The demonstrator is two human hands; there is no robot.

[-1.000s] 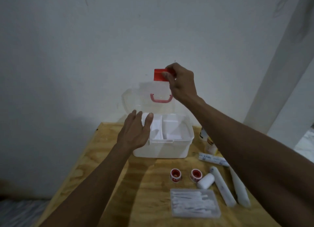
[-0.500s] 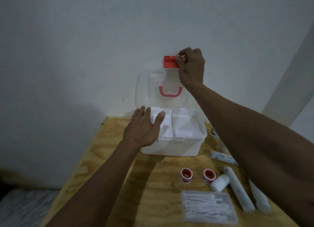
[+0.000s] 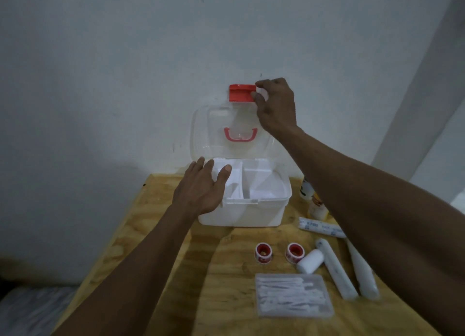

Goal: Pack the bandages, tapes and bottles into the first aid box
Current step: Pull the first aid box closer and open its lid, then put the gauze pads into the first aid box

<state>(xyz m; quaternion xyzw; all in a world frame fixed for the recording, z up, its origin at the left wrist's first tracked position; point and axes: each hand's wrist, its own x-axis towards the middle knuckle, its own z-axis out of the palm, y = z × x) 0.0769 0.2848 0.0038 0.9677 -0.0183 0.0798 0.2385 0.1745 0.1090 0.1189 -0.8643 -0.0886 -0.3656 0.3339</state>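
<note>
Head view: two tape rolls (image 3: 263,253), one box (image 3: 241,213), open.

First aid box (image 3: 242,213): white, stood open under the left grip (image 3: 201,189), clear lid (image 3: 214,132) upright, red latch (image 3: 242,93) pinched by the right grip (image 3: 275,106). Two red tapes (image 3: 263,253), white bandages (image 3: 336,270) and bottles (image 3: 313,200) lay nearer the person, under the right forearm.

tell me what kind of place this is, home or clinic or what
Probably a plain room at home or a makeshift work corner, not a clinic. A bare plywood table stands against an unfinished white wall, with only an open first aid box and loose supplies on it.
</note>
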